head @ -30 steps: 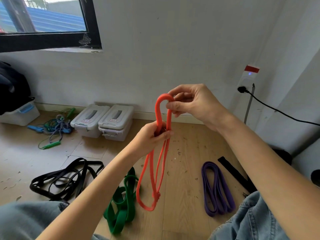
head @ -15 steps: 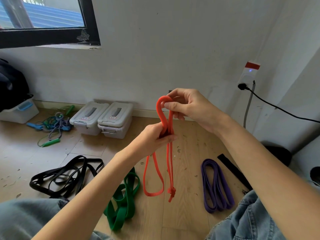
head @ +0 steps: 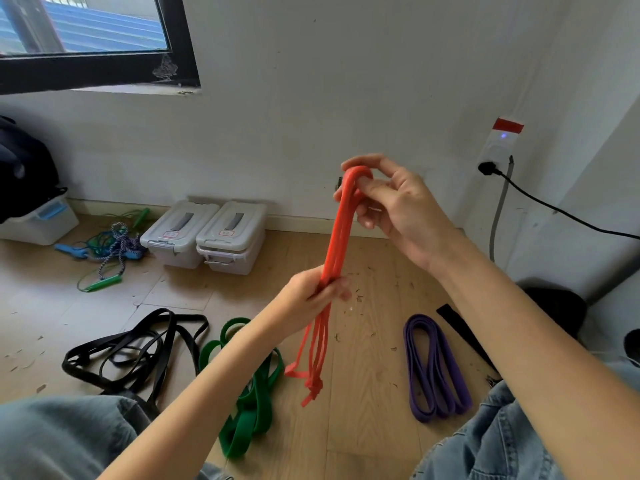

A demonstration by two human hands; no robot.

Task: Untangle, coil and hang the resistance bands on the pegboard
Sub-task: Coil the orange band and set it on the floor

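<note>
An orange resistance band (head: pixel 337 237) hangs folded into several strands above the floor. My right hand (head: pixel 391 206) pinches its top bend. My left hand (head: pixel 313 294) grips the strands lower down, and the loose ends with a knot dangle below it. On the wooden floor lie a tangled black band (head: pixel 138 348), a green band (head: pixel 252 393) partly behind my left forearm, and a coiled purple band (head: pixel 434 368). No pegboard is in view.
Two grey lidded boxes (head: pixel 207 233) stand by the wall. Skipping ropes (head: pixel 110 247) lie to their left, next to a white bin (head: pixel 38 220). A black strap (head: pixel 460 330) lies right of the purple band. A plugged-in cable (head: pixel 540 202) runs from a wall socket. My jeans-clad knees frame the bottom.
My left hand has slid lower down the orange band while my right hand lifted the top bend. The strands are now drawn together and hang straighter.
</note>
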